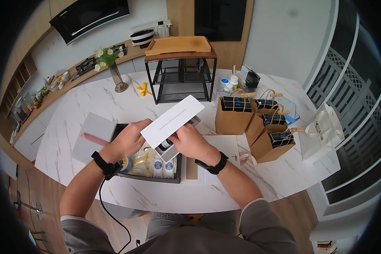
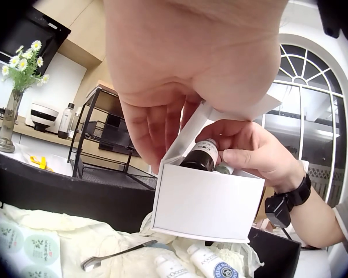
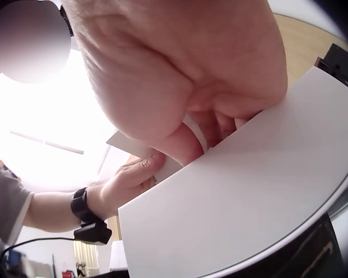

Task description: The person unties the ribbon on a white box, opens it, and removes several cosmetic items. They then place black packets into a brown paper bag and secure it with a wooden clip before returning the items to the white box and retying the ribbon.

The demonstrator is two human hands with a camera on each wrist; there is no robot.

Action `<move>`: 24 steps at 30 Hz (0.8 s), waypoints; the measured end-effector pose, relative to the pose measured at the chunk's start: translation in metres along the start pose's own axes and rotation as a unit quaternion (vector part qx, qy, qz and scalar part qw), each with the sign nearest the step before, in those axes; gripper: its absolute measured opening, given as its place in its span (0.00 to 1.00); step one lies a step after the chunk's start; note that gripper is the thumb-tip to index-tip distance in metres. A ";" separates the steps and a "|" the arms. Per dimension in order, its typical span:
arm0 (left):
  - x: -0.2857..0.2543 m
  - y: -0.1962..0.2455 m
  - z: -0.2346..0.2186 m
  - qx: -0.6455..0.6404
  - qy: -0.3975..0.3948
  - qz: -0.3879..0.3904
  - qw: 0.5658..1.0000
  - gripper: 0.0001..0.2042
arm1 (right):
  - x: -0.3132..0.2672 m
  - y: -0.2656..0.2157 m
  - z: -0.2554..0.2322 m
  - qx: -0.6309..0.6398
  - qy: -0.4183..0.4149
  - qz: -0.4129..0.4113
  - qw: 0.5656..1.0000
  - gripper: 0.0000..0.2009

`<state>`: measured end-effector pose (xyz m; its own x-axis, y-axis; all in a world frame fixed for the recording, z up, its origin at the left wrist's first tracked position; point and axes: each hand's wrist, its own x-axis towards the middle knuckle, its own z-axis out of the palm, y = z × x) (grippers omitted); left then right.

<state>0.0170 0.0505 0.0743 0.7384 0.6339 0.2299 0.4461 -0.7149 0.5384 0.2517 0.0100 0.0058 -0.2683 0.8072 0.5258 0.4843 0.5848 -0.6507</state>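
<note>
Bottle, hidden part: the lower end of the dark bottle (image 2: pixel 200 155) is inside the white box (image 1: pixel 170 153); the writing on its white label is too small to read.
Box opening: in the head view the raised lid (image 1: pixel 172 120) and the right hand (image 1: pixel 192 142) cover much of it. Something pale green shows beside the bottle, but it is hard to make out.
Lid print: faint small grey letters, not readable.
Right wrist view: a white panel cuts off the right fingertips, and the bottle is not visible.
Box look: white, smooth, with straight edges; the lid is a long plain flap, standing open and tilted.
Bottle look: dark and shiny, lying at a slant, with a white label around it.
Box place: held above the near right part of the black case (image 1: pixel 178 168), on the near side of the marble-patterned table (image 1: pixel 135 197).
Left hand: it holds the box at the left end of the lid, with fingers behind the flap; its thumb tip is hidden in the left wrist view.
Right hand: thumb and fingers pinch the bottle at the box opening.
Case contents: crumpled pale paper (image 1: pixel 142 168), two white tubes (image 1: pixel 158 166) with blue round marks, a small spoon (image 2: pixel 116 253) and green round stickers (image 2: pixel 37 246), cut off by the picture edge.
</note>
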 end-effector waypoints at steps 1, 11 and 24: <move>0.000 0.000 0.000 0.000 0.000 -0.001 1.000 0.07 | 0.000 -0.002 0.000 0.001 0.000 -0.001 1.000 0.10; -0.001 -0.015 -0.005 0.030 0.017 -0.027 0.999 0.09 | -0.004 -0.010 0.014 0.038 0.096 -0.082 0.991 0.12; -0.008 -0.046 -0.033 0.035 0.087 -0.089 0.992 0.12 | 0.002 -0.004 -0.033 0.007 0.254 -0.014 0.967 0.12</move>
<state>-0.0260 0.0881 0.0750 0.5486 0.7892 0.2761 0.6004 -0.6017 0.5268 0.2767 0.0066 0.0283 0.1641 0.6503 0.7417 0.4706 0.6092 -0.6383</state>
